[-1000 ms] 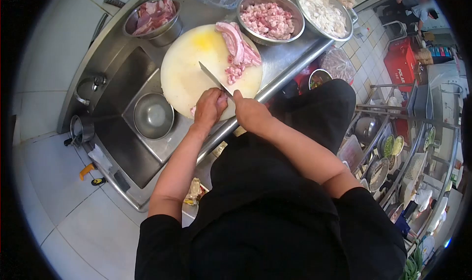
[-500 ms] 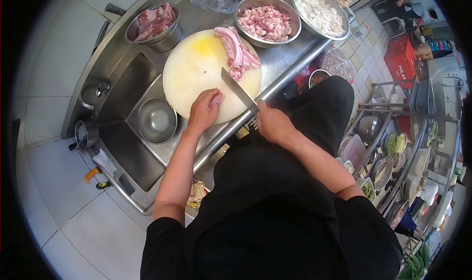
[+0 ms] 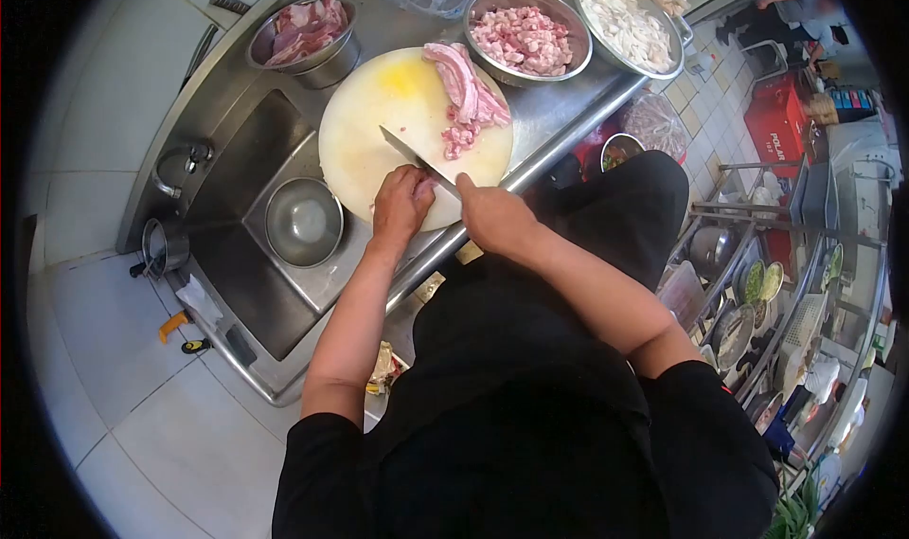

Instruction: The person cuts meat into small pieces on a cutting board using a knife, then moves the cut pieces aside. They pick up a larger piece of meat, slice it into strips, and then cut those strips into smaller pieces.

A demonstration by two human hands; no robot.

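Knife (image 3: 417, 156), clear of left hand (image 3: 399, 207) moments ago, now back beside it: cutting apparently resumed. Right hand (image 3: 497, 219) grips knife; left hand pinches small meat piece (image 3: 427, 187) toward cutting board's (image 3: 358, 146) near edge. Meat strip (image 3: 460, 82) lies farther up.

The sink (image 3: 232, 245) lies left of the board (image 3: 365, 146). A bowl (image 3: 304, 222) sits between them. On the board, meat (image 3: 464, 89) lies far right, the knife (image 3: 413, 154) nearer. Beyond stand meat bowls (image 3: 516, 78), left and right, and, farthest right, a colander (image 3: 665, 72).
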